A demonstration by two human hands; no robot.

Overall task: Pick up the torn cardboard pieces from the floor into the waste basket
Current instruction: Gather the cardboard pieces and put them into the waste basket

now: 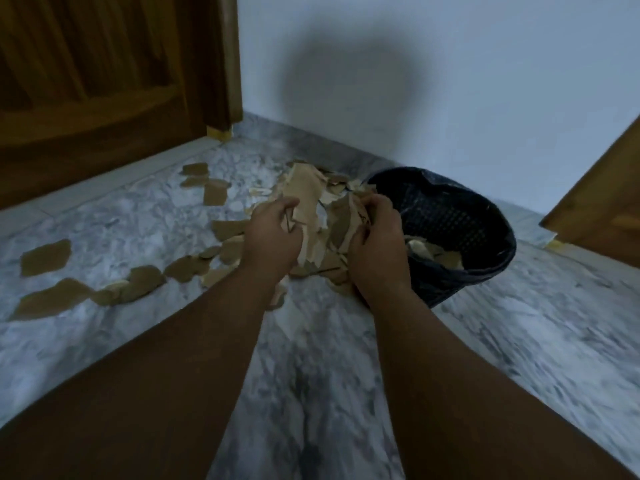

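A bundle of torn brown cardboard pieces (313, 216) is clasped between my two hands just left of the waste basket. My left hand (273, 233) grips its left side and my right hand (377, 244) grips its right side, close to the basket's rim. The dark perforated waste basket (460, 216) stands near the wall with a few cardboard scraps (436, 252) inside. Several more torn pieces (45, 258) lie scattered on the marble floor to the left, some partly hidden under my left forearm.
A wooden door (97, 81) with its frame fills the upper left. A pale wall (415, 64) runs behind the basket. Another wooden panel (602, 209) leans in at the right edge. Grey marble floor (519, 341) spreads in front.
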